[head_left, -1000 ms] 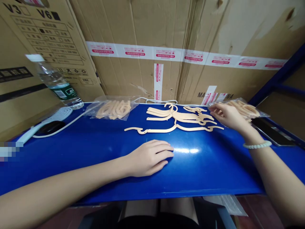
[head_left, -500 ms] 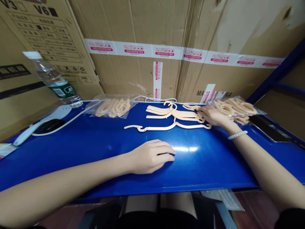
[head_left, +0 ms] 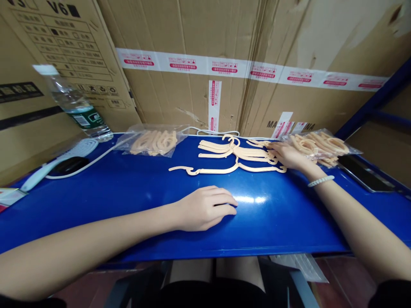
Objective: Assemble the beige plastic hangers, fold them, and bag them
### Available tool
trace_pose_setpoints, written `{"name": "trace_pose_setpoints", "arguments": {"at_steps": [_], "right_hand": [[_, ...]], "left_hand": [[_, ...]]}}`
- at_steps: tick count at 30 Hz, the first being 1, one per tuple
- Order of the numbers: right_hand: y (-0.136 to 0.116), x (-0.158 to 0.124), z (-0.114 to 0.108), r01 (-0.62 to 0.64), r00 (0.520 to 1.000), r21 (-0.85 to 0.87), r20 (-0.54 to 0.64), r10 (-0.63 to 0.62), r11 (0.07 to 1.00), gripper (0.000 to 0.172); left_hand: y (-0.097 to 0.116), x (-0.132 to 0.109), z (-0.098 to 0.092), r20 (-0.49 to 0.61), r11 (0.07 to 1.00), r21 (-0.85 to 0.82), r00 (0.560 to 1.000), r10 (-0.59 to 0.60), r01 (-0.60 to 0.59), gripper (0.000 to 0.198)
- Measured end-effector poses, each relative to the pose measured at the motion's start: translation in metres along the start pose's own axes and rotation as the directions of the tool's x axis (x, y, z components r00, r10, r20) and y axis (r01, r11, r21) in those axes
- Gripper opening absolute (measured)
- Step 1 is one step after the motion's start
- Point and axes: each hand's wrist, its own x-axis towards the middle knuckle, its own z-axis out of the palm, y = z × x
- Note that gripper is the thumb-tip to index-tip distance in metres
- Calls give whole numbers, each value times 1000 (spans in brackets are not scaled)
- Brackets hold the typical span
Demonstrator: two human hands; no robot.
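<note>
My left hand lies palm down on the blue table, fingers stretched out and holding nothing. Beyond it is an unfolded peach-coloured folding hanger, one end section swung out to the left. Just behind that, several more peach hangers lie stacked, with their hooks near the middle. My right hand is at the right end of this stack, its fingertips closed on a hanger piece. The fingers partly cover the hanger ends there.
Clear bags of folded hangers lie at back left and back right. A phone is at the right. On the left are a water bottle, a hairbrush and a black mouse. Cardboard stands behind.
The view has shifted very slightly. Both hands and the hangers keep the same places.
</note>
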Motion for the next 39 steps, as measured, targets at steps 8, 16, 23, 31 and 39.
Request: {"name": "trace_pose_setpoints", "arguments": {"at_steps": [8, 16, 23, 31, 39], "right_hand": [[-14, -5, -21, 52, 988, 48, -150, -44, 997, 41], [-59, -12, -43, -61, 875, 256, -452, 175, 965, 34], [-166, -25, -49, 246, 855, 751, -466, 228, 613, 14], [-192, -37, -43, 498, 867, 662, -365, -340, 560, 15], [-105, -15, -29, 180, 946, 343, -316, -67, 922, 16]], "left_hand": [[-1, 0, 0, 13, 1000, 10, 1000, -4, 4, 27], [2, 2, -1, -14, 994, -84, 997, -75, 74, 26], [-1, 13, 1, 4, 560, -717, 806, -592, 415, 35], [-6, 18, 5, 9, 253, -904, 607, -794, 344, 41], [-3, 18, 0, 24, 201, -910, 528, -849, 363, 31]]}}
